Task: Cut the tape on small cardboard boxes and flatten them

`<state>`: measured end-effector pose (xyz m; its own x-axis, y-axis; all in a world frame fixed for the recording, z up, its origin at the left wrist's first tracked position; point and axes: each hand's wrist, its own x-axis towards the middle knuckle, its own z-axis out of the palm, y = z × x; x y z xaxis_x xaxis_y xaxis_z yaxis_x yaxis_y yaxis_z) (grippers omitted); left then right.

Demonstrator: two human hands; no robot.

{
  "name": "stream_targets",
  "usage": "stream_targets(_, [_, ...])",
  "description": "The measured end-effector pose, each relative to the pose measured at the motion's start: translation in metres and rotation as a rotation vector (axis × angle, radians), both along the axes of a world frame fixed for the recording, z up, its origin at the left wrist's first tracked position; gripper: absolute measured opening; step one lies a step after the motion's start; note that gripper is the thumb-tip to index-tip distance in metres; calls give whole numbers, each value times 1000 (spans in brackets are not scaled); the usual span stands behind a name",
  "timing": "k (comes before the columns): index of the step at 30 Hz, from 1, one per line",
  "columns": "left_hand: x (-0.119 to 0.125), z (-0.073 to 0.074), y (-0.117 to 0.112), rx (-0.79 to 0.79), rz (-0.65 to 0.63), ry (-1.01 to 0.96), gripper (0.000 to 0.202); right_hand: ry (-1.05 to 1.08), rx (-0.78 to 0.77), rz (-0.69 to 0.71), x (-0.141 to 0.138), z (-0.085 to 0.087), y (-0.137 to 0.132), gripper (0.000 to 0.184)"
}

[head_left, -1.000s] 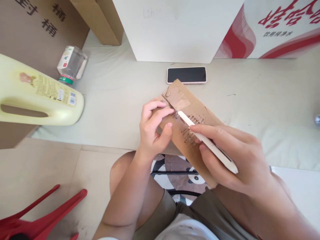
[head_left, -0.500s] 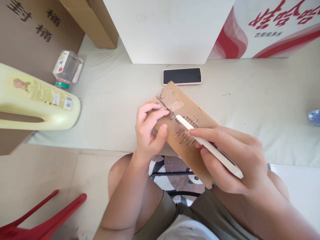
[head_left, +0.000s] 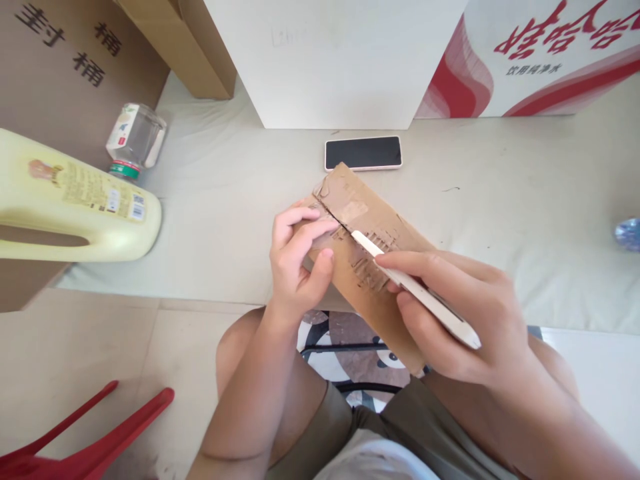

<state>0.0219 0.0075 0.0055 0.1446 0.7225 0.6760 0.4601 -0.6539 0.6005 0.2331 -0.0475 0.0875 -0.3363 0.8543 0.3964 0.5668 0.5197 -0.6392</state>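
A flat brown piece of cardboard lies slanted over the table's near edge and above my lap. Its top is scuffed and torn, with a dark slit running along it. My left hand holds the far left part, fingertips and thumb pressing on it close to the slit. In my right hand is a white utility knife, index finger stretched along its top. The knife's front end meets the cardboard at the slit, just right of my left fingertips. Some fingers of my right hand are hidden beneath the handle.
A phone lies just beyond the cardboard, before a white box. A red-and-white carton stands right. Leftward are a yellow jug, a clear bottle and brown cartons. A red plastic piece is low left.
My right hand and the rear of the knife have shifted slightly left and away from me. The knife's front end, the cardboard and my left hand stay nearly the same.
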Motion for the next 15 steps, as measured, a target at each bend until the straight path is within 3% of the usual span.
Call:
stream_targets(9, [1,-2,2,68,-13,-33,39,112,-7,30,7,3,1,27])
stream_targets(15, [0,-9,5,105,52,4,44,203,-29,14,12,7,0,29])
